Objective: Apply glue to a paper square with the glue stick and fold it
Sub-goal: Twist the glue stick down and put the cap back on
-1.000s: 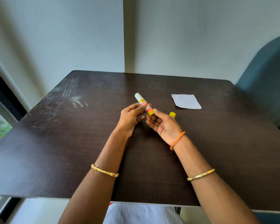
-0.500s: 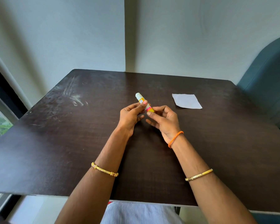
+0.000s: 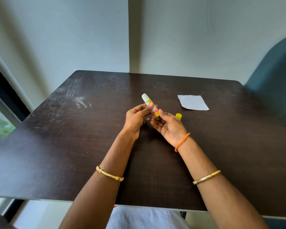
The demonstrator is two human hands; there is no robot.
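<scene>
My left hand [image 3: 137,117] grips the glue stick [image 3: 149,104] by its middle above the dark table [image 3: 73,146], white glue tip pointing up and away. My right hand [image 3: 169,127] lies palm up just right of it, thumb and fingertips pinching the yellow base of the stick. The yellow cap [image 3: 178,116] lies on the table behind my right hand. The white paper square [image 3: 193,102] lies flat further back to the right, apart from both hands.
A teal chair back [image 3: 274,83] stands at the table's right side. Pale walls close the far edge. A window with green leaves [image 3: 0,128] is at the left. White smears [image 3: 78,100] mark the table's far left.
My right hand has rolled palm up again at the stick's base, and the yellow cap shows once more behind it. The left hand and stick have barely moved.
</scene>
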